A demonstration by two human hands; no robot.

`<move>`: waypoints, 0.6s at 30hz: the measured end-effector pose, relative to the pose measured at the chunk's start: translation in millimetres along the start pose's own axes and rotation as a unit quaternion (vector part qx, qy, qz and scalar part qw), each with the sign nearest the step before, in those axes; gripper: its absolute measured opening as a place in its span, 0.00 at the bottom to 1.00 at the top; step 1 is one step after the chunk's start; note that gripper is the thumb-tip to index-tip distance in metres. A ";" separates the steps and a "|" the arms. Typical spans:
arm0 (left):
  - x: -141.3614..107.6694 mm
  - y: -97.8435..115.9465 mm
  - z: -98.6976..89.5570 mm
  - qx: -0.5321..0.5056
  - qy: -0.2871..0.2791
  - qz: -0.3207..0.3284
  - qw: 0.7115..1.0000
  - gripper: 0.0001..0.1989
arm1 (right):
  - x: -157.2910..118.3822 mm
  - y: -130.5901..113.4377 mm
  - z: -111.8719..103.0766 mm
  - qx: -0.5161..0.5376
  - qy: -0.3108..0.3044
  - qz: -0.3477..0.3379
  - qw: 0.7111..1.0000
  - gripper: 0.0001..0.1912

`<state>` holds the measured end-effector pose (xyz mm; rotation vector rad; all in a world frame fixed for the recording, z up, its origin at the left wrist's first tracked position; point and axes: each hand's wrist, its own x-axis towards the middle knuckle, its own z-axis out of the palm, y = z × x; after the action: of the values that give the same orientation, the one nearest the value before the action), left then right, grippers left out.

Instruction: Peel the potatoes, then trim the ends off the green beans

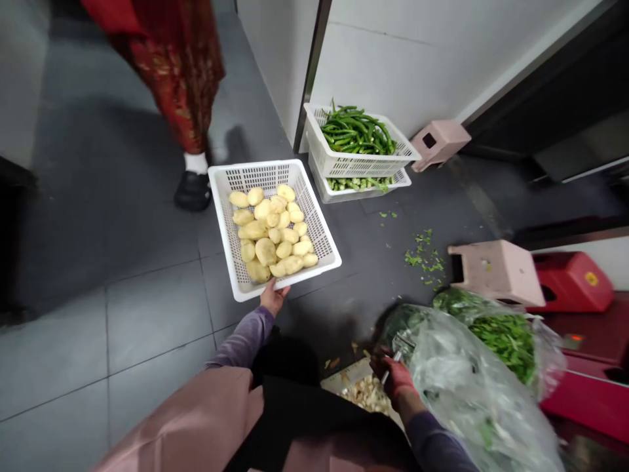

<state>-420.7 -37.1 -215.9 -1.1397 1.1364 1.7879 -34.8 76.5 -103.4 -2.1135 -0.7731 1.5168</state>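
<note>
My left hand (274, 298) grips the near rim of a white plastic basket (236, 275), fingers curled under and thumb over the edge. Peeled potatoes (265, 251) lie heaped inside it. Lower right, my right hand (394, 379), in a dark glove with red on it, is closed around the slim metal handle of what looks like a peeler (392, 367). That hand is over a pale container of peelings (366, 394) and beside a large clear plastic bag (452, 367). The bag's plastic lies close behind the peeler's head, which is blurred.
Two stacked white baskets (373, 164) by the wall hold green peppers (356, 131) and cut green pieces. Pink stools (496, 272) and a red stool (572, 282) stand right, near bagged leafy greens (506, 341). Leaf scraps (425, 259) litter the floor. A person's leg (189, 111) is beyond the potatoes.
</note>
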 end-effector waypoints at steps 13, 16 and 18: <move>37.8 95.6 163.3 -0.001 -0.057 0.076 0.995 0.10 | -53.0 -25.2 -24.9 -0.034 0.028 0.004 0.999 0.27; 41.8 116.9 198.2 0.034 -0.063 0.110 0.991 0.12 | -59.9 -22.6 -40.7 -0.054 0.034 0.010 0.998 0.27; 48.4 136.3 218.7 0.073 -0.076 0.134 0.985 0.12 | -70.1 -19.7 -52.1 -0.073 0.050 0.014 0.996 0.25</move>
<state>-623.5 123.3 -172.7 -0.7794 1.3544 1.9191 -6.5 44.4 -24.7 -2.2959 -0.8446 1.3944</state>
